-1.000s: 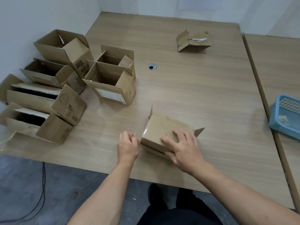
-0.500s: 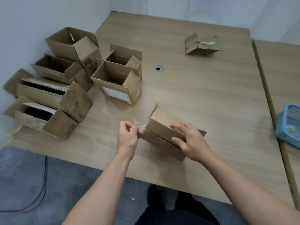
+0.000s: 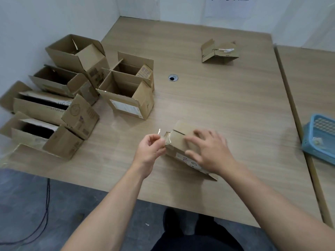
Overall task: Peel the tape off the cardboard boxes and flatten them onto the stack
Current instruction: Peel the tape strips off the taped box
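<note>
A small brown cardboard box (image 3: pixel 178 136) lies near the front middle of the wooden table (image 3: pixel 226 105). My right hand (image 3: pixel 208 151) presses flat on top of it and holds it. My left hand (image 3: pixel 150 147) is at the box's left end, fingers pinched on a strip of clear tape (image 3: pixel 162 137) that still clings to that end. A loose tip of the tape sticks up above my fingers. A partly collapsed box (image 3: pixel 219 51) lies at the far right of the table.
Several open cardboard boxes (image 3: pixel 126 95) crowd the left side of the table, up to the white wall. A blue plastic basket (image 3: pixel 320 136) sits on the neighbouring table at the right. A cable hole (image 3: pixel 173 77) is in the table's middle.
The box has been turned and laid lower under my right hand. My left hand keeps its pinch on the tape, which has come further off the box's left end.
</note>
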